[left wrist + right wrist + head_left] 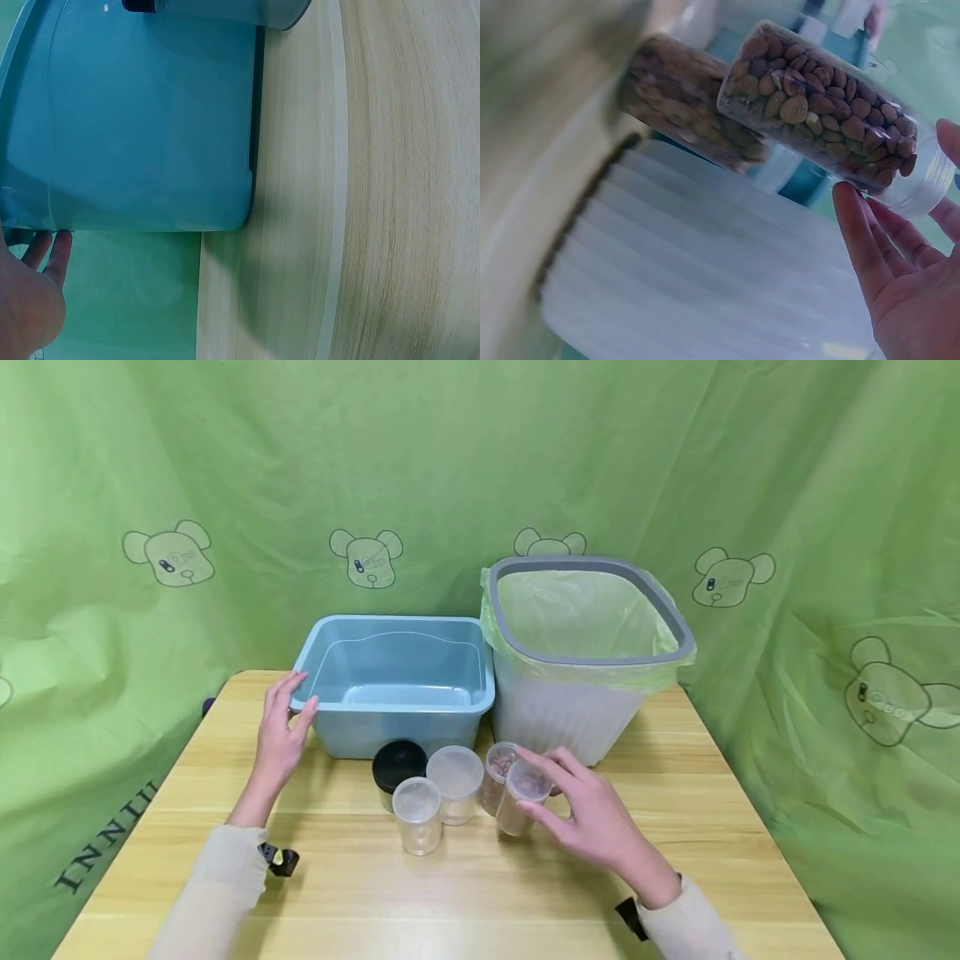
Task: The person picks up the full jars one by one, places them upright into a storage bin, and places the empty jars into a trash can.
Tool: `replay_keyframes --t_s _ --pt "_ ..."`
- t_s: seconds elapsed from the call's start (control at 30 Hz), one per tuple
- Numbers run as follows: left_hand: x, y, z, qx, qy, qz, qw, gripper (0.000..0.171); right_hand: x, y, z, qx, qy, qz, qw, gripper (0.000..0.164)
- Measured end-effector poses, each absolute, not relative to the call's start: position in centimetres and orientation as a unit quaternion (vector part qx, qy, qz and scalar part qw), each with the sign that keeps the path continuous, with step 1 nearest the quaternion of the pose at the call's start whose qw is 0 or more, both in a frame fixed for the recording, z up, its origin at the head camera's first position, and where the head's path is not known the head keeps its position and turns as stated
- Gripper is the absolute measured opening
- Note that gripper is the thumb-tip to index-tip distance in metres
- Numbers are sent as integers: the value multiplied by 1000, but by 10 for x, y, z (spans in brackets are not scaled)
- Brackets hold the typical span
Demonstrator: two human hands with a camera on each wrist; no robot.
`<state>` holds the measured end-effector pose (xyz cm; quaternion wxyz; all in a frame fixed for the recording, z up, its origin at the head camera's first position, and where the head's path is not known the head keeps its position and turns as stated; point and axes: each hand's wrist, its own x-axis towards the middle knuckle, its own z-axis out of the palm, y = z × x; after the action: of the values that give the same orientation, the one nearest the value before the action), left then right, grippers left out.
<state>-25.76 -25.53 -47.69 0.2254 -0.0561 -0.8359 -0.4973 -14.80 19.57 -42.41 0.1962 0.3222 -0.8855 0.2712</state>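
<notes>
Head: your right hand (596, 814) grips nut jar (513, 818) near top, beside second nut jar (491, 792); your left hand (281, 745), fingers fairly straight, touches blue basin (397, 731). Left wrist: fingertips (61, 244) at basin's side. Right wrist: brown nuts (840, 112) inside gripped jar.

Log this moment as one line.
left hand: rests on blue tub rim | right hand: holds front nut jar | black-lidded jar: before tub | lined bin: right of tub
</notes>
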Motion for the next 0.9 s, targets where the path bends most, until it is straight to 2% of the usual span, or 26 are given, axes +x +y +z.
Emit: replay_keyframes --t_s 0.2,0.53,0.9 --pt "-257 -256 -477 -54 -835 -498 226 53 -152 193 -401 325 -880 278 209 66" --pt "-258 -255 -477 -58 -835 -498 227 54 -158 184 -362 317 -872 317 195 67" --pt "-258 -254 -478 -56 -834 -498 229 54 -184 158 -332 320 -868 311 218 62"
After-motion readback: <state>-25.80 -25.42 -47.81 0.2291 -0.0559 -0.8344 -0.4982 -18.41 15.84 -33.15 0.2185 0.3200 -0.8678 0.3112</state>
